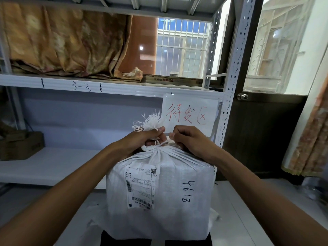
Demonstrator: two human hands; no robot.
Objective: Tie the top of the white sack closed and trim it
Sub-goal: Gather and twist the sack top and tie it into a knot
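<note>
A white woven sack (168,189) stands upright in front of me, boxy in shape, with a shipping label (141,187) and the handwritten number 4613 on its front. Its top is gathered into a neck bound by white cord (156,148). A frayed tuft of sack fabric (150,121) sticks up above the neck. My left hand (147,137) grips the bunched neck just under the tuft. My right hand (190,141) pinches a strand of the cord beside the left thumb. No cutting tool is in view.
A white metal shelf (106,87) marked "3-3" runs behind the sack, with a paper sign (190,114) in red writing taped to it. A cardboard box (21,146) sits on the lower shelf at left. A dark door (262,132) stands at right.
</note>
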